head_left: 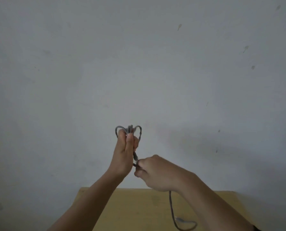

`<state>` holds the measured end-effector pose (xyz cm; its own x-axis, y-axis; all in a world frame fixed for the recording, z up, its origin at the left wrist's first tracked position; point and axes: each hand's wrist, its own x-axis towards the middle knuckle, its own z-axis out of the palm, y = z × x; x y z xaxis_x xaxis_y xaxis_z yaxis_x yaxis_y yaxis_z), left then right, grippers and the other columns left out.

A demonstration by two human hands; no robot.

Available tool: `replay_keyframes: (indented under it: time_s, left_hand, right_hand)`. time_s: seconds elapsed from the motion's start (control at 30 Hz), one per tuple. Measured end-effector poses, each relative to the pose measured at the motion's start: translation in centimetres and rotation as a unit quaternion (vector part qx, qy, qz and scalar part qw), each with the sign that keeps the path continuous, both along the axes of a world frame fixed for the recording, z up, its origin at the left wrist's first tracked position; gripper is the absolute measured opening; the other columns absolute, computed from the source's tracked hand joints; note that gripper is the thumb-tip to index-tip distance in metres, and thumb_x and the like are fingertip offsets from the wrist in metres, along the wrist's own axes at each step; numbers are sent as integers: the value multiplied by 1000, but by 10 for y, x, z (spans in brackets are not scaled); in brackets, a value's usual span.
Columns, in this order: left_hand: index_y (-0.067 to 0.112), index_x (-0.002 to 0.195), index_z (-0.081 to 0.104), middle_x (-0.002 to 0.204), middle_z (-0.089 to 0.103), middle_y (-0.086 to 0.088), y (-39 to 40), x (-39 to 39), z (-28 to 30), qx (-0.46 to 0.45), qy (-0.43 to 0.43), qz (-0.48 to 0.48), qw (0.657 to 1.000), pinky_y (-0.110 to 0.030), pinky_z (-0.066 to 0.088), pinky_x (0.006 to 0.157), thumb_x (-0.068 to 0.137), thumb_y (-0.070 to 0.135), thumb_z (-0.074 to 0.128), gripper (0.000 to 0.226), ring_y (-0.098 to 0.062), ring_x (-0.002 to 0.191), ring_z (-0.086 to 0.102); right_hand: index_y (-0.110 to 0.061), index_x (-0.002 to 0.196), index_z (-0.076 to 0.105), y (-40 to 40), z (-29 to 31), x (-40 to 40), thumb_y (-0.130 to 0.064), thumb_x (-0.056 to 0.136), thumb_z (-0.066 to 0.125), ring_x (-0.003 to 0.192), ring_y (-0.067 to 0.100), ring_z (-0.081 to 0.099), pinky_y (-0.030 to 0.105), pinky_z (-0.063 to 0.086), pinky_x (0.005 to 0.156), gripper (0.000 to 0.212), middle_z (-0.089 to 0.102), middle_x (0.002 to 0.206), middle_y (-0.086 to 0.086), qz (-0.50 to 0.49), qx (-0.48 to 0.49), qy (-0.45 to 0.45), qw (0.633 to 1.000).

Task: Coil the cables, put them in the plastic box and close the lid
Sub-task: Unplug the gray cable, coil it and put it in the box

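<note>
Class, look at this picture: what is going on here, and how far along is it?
A person is coiling a grey cable in the air before a wall. The left hand grips the gathered loops, which stick out above its fingers. The right hand pinches the cable just below. The loose end hangs from the right hand to the table. No box is in view, so the coiling is unfinished.

Grey cable looped in raised bundle, loose tail trailing onto table.
</note>
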<state>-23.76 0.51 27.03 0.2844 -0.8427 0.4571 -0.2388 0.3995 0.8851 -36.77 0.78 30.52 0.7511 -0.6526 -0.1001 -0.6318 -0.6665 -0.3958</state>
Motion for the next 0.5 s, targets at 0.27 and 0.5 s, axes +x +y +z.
replay_keyframes:
  time_s: [0.27, 0.5]
  left_hand:
    - [8, 83, 45, 60, 46, 12, 30, -16, -20, 30, -31, -110, 993, -15, 38, 52, 96, 38, 20, 42, -4, 54, 39]
    - [36, 74, 51, 63, 38, 10, 37, -18, -17, 38, -30, -167, 985, -16, 33, 59, 97, 45, 17, 42, -8, 58, 33]
  right_hand:
    - [-19, 73, 66, -33, 43, -21, -33, 77, 73, 62, 5, 50, 24, 40, 61, 15, 62, 70, -6, -13, 22, -119, 993]
    - [-15, 75, 67, -60, 39, -33, -15, 78, 73, 76, 11, 63, 27, 52, 77, 7, 68, 76, 3, 10, 125, -258, 958]
